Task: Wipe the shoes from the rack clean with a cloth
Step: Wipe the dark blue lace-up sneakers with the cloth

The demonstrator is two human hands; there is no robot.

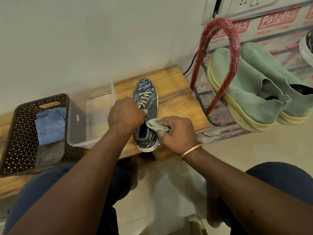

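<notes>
Okay, wooden bench (177, 92) spans mid-frame. Shoe rack (227, 48) at 2 o'clock carries green shoes (245, 92). Brown basket (20, 133) at 9 o'clock holds a blue cloth (50, 126), with a clear tub (94, 119) just beside it. Dark sneaker (145, 92) sits sole-down on the bench, near frame centre. Left hand (125, 114) is curled over the lace area, gripping the upper. Right hand (177, 133) has its fingers closed round a bunched pale-green cloth (155, 123), pressed on the collar at the sneaker's 3 o'clock side, near the heel. Likely step: wiping the rear quarter. To do it well, pin the sneaker firmly so it can't skid, use short strokes, turn the cloth to a fresh face and catch the sole edge. Long axis runs 12–6, toe at 12 toward the wall, heel at 6 toward the person.
</notes>
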